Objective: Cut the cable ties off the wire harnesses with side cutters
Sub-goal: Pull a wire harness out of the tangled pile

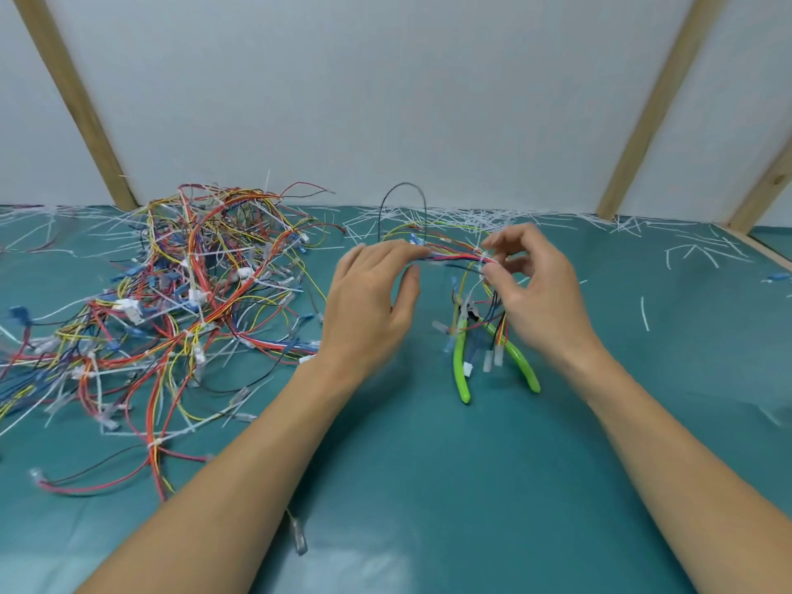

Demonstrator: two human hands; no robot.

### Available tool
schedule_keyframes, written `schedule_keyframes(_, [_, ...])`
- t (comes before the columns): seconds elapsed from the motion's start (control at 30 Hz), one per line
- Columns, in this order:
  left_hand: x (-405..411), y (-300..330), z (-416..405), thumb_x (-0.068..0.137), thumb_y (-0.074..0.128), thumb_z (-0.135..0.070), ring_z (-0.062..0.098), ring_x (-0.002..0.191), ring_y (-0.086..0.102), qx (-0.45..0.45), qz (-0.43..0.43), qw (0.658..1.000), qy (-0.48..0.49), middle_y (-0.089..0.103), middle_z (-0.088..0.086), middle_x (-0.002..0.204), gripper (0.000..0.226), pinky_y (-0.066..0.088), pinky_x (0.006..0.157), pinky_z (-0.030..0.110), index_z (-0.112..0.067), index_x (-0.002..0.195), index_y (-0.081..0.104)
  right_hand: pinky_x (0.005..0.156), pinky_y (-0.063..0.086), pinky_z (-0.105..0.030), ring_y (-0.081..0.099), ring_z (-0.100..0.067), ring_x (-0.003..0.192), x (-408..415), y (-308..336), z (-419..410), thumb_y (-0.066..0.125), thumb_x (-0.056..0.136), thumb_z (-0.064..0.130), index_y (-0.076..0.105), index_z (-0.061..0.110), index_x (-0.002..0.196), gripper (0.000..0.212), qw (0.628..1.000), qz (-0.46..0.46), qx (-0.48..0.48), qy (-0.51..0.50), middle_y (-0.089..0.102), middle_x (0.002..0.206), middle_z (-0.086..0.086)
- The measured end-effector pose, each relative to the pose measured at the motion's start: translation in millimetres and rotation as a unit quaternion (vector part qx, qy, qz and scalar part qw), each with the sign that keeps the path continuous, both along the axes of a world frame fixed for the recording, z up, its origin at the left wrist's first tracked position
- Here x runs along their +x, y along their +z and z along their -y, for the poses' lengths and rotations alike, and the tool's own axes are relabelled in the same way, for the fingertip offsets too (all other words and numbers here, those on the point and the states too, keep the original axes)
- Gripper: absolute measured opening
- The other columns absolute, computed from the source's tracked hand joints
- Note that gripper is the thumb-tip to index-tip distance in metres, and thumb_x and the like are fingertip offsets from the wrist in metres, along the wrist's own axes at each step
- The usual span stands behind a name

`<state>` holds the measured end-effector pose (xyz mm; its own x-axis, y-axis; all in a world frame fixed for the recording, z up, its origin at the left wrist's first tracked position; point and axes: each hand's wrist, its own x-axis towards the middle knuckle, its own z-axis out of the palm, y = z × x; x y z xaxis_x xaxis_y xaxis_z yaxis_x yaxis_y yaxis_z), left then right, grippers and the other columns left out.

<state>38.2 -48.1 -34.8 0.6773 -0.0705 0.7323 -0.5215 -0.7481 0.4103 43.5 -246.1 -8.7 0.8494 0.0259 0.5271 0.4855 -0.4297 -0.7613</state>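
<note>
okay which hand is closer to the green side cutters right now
Right. The right hand is held just above the side cutters, its wrist overlapping one green handle in view. The left hand is off to their left, apart.

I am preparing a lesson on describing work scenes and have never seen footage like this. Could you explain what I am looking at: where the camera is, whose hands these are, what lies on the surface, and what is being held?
There is no machine here. One wide-angle camera sits on a person's head, looking forward and down, so both bare arms reach in from below.

The left hand and right hand hold one wire harness stretched between them above the teal mat. The right fingertips pinch it at a white cable tie.

Beneath the harness, green-handled side cutters lie on the mat; neither hand holds them.

On the left lies a tangled pile of wire harnesses in red, yellow, blue and black. White cut tie pieces litter the mat along the back wall.
</note>
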Motion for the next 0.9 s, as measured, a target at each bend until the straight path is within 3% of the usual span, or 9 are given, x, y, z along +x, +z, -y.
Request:
schedule_keyframes(0.1, [0.6,0.5,-2.6,0.104,0.043,-0.029,0.014,0.120,0.058,-0.010,-0.049,0.999,-0.006,0.067,-0.007,0.123,0.032,0.036,0.109,0.045,-0.019,0.125,0.065,0.078,0.060,-0.058,0.068,-0.021,0.080,-1.2,11.1,1.6,0.062,0.098,-0.003,0.058,0.022,0.100,0.026,0.989,-0.057,0.055,0.124,0.061,0.093,0.006])
schedule_keyframes(0.2, [2.5,-2.6,-3.5,0.105,0.035,-0.034,0.020,0.112,0.060,-0.052,-0.098,0.993,-0.032,0.069,-0.003,0.116,0.040,0.042,0.099,0.047,-0.015,0.122,0.066,0.069,0.063,-0.049,0.072,-0.020,0.079,-0.6,14.9,0.4,0.062,0.099,-0.002,0.061,0.019,0.105,0.022,0.977,-0.089,-0.001,0.195,0.061,0.097,-0.005])
schedule_keyframes(0.27, [4.3,-3.5,-4.9,0.103,0.036,-0.036,0.024,0.102,0.060,-0.127,-0.116,0.985,-0.001,0.068,-0.001,0.104,0.039,0.045,0.092,0.047,-0.015,0.109,0.069,0.064,0.063,-0.041,0.070,-0.025,0.082,2.0,15.0,-5.4,0.064,0.098,-0.001,0.062,0.022,0.104,0.023,0.979,-0.079,-0.020,0.188,0.061,0.099,-0.008])
schedule_keyframes(0.37, [11.8,-3.5,-14.0,0.099,0.043,-0.028,0.024,0.092,0.061,-0.247,-0.115,0.960,0.058,0.067,0.001,0.091,0.029,0.047,0.086,0.049,-0.015,0.088,0.066,0.057,0.061,-0.036,0.069,-0.022,0.084,4.8,8.0,-22.3,0.063,0.097,-0.001,0.061,0.025,0.100,0.026,0.987,-0.052,0.032,0.148,0.061,0.096,0.003])
schedule_keyframes(0.5, [14.5,-3.3,-16.7,0.097,0.054,-0.025,0.017,0.081,0.058,-0.282,-0.068,0.954,0.073,0.063,0.000,0.088,0.013,0.048,0.079,0.040,-0.016,0.090,0.061,0.057,0.063,-0.048,0.070,-0.026,0.087,-2.0,-24.5,-54.3,0.061,0.097,0.000,0.059,0.021,0.100,0.021,0.987,-0.047,0.135,0.066,0.059,0.092,0.015])
schedule_keyframes(0.6, [9.7,-1.1,-7.0,0.094,0.059,-0.025,0.015,0.078,0.054,-0.273,-0.044,0.960,0.044,0.058,0.001,0.086,0.009,0.047,0.077,0.034,-0.016,0.095,0.058,0.072,0.060,-0.056,0.068,-0.023,0.088,-2.1,-39.7,-64.4,0.062,0.097,0.005,0.058,0.022,0.102,0.019,0.989,-0.027,0.139,0.027,0.061,0.094,0.018])
schedule_keyframes(0.8, [1.5,1.4,1.5,0.091,0.063,-0.028,0.015,0.079,0.050,-0.170,0.022,0.983,0.071,0.053,-0.004,0.087,0.009,0.046,0.076,0.049,-0.020,0.088,0.060,0.080,0.057,-0.048,0.067,-0.014,0.084,-4.1,-49.1,-60.0,0.063,0.096,0.007,0.057,0.025,0.100,0.020,0.991,0.002,0.134,-0.012,0.063,0.094,0.016])
schedule_keyframes(0.9, [-2.1,-2.8,6.6,0.092,0.060,-0.037,0.016,0.063,0.052,-0.158,-0.059,0.985,0.031,0.055,-0.008,0.064,0.024,0.048,0.065,0.046,-0.021,0.075,0.061,0.085,0.055,-0.040,0.066,-0.013,0.089,-1.5,-48.1,-57.4,0.066,0.094,0.006,0.059,0.023,0.101,0.020,0.992,0.030,0.118,-0.027,0.065,0.094,0.014])
